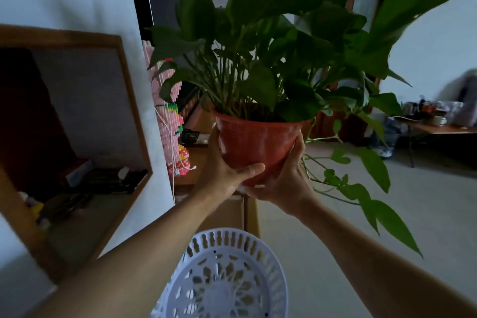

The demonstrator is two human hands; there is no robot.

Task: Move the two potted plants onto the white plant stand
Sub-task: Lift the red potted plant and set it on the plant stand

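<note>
A red-orange plastic pot (254,141) with a leafy green plant (271,41) is held up in the air in front of me. My left hand (227,170) grips its left side and underside, thumb across the front. My right hand (286,181) cups its right side and base. Long vines with leaves trail down to the right. Below the pot, at the bottom of the view, is the round white perforated top of the plant stand (224,276), with nothing on it. Only one potted plant is in view.
A wood-framed wall niche (77,124) with small items is on the left. A pink bead hanging (173,121) and a wooden cabinet (198,162) stand behind the pot. A low table (438,126) with cups is at the far right. Pale floor (335,227) lies to the right.
</note>
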